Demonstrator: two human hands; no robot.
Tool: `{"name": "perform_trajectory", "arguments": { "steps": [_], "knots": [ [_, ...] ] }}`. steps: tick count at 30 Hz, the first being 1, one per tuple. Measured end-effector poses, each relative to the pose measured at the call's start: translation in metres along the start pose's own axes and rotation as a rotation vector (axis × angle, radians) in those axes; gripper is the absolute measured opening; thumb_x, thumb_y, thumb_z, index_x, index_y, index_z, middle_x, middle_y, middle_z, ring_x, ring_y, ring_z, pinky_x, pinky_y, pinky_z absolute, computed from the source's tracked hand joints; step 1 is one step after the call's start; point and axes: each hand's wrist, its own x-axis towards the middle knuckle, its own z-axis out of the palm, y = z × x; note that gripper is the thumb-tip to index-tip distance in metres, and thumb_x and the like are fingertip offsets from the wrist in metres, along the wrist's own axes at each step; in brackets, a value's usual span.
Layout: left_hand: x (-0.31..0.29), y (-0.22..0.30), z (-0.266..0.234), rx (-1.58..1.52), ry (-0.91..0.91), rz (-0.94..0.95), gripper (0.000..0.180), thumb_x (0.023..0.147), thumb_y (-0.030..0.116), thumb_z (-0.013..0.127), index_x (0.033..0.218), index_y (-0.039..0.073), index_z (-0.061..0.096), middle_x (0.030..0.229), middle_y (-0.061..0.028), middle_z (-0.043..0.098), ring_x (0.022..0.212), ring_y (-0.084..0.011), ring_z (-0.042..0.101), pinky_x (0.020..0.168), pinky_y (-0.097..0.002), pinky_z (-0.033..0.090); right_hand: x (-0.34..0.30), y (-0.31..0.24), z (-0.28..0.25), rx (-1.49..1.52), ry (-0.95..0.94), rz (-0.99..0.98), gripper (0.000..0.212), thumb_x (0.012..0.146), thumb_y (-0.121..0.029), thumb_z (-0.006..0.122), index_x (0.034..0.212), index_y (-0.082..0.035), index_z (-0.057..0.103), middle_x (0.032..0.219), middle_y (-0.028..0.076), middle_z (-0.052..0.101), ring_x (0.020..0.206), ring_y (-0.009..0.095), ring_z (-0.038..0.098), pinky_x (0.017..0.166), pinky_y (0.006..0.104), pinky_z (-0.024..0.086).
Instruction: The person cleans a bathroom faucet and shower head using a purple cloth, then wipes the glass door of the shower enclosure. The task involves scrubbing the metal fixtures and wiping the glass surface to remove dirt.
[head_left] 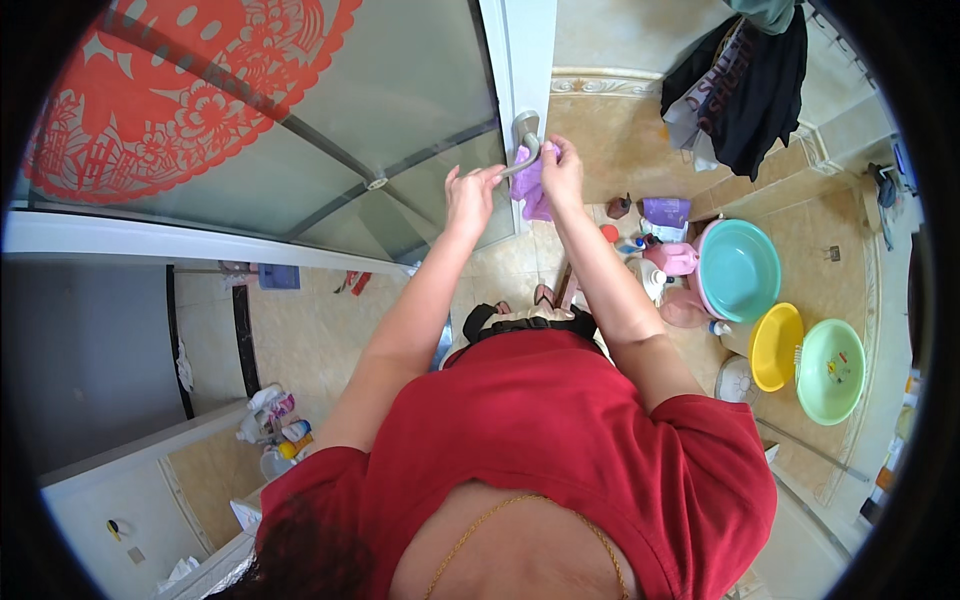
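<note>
A grey lever door handle is fixed to the white frame of a glass door. My left hand is at the handle's free end, thumb and fingers closed on its tip. A purple cloth hangs around the lever and below it, against the door's edge. My right hand pinches the cloth between thumb and fingers on the other side of the handle. Part of the lever is hidden behind the cloth.
A red paper-cut decoration covers the glass at left. Dark clothes hang at upper right. Below them stand a turquoise basin, a yellow basin, a green basin and several bottles. More bottles are at lower left.
</note>
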Motion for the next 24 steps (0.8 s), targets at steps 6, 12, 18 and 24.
{"name": "perform_trajectory", "arguments": {
  "steps": [6, 12, 18, 24],
  "knots": [
    [-0.002, 0.001, 0.004, -0.057, 0.018, -0.054, 0.021, 0.092, 0.017, 0.055, 0.106, 0.012, 0.070, 0.094, -0.0112, 0.069, 0.087, -0.0242, 0.065, 0.105, -0.0468, 0.031, -0.022, -0.040, -0.027, 0.034, 0.000, -0.427, 0.022, 0.095, -0.014, 0.051, 0.111, 0.000, 0.057, 0.100, 0.016, 0.066, 0.089, 0.028, 0.065, 0.080, 0.0359, 0.050],
    [-0.004, -0.002, 0.009, -0.051, 0.045, -0.205, 0.020, 0.089, 0.020, 0.060, 0.104, 0.012, 0.070, 0.084, -0.0116, 0.070, 0.081, -0.0220, 0.067, 0.104, -0.0464, 0.032, -0.034, -0.019, 0.001, -0.453, -0.264, -0.683, 0.017, 0.090, -0.006, 0.049, 0.106, -0.007, 0.057, 0.101, 0.014, 0.063, 0.103, 0.032, 0.059, 0.106, 0.0519, 0.030],
    [-0.004, -0.006, -0.002, 0.045, -0.007, -0.245, 0.021, 0.090, 0.029, 0.059, 0.095, 0.012, 0.071, 0.077, -0.0038, 0.071, 0.078, -0.0191, 0.067, 0.100, -0.0437, 0.033, -0.043, -0.011, 0.007, -0.533, -0.375, -0.867, 0.027, 0.085, -0.010, 0.055, 0.111, -0.009, 0.057, 0.105, 0.006, 0.064, 0.108, 0.022, 0.059, 0.112, 0.0585, 0.015],
    [-0.001, 0.004, -0.014, 0.042, -0.091, -0.275, 0.026, 0.090, 0.038, 0.057, 0.094, 0.017, 0.071, 0.073, -0.0012, 0.070, 0.078, -0.0205, 0.066, 0.101, -0.0449, 0.029, -0.014, -0.016, -0.023, -0.673, -0.290, -0.957, 0.029, 0.082, -0.010, 0.059, 0.111, -0.013, 0.058, 0.096, 0.004, 0.064, 0.100, 0.019, 0.061, 0.113, 0.0545, 0.018]
  ]
}}
